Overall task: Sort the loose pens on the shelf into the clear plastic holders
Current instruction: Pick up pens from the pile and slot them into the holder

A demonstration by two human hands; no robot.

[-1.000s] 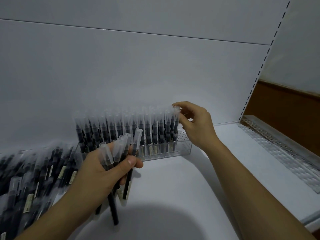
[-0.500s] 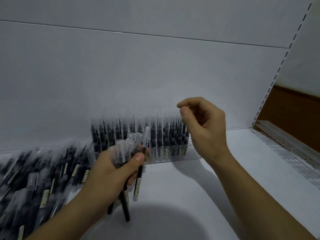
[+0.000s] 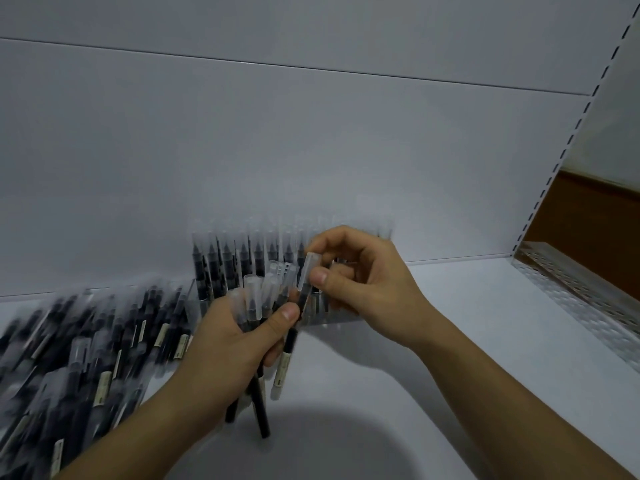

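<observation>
While the grip of the left hand (image 3: 228, 344) curled around a bundle of pens (image 3: 254, 299), the right hand (image 3: 367, 289) pinched the clear cap of one pen (image 3: 306, 282) in it. Both hung just before the clear holder (image 3: 204, 292) at the back wall; loose pens (image 3: 86, 351) crowded the left of the shelf (image 3: 485, 299), bare rightward to the perforated edge strip (image 3: 581, 299)
</observation>
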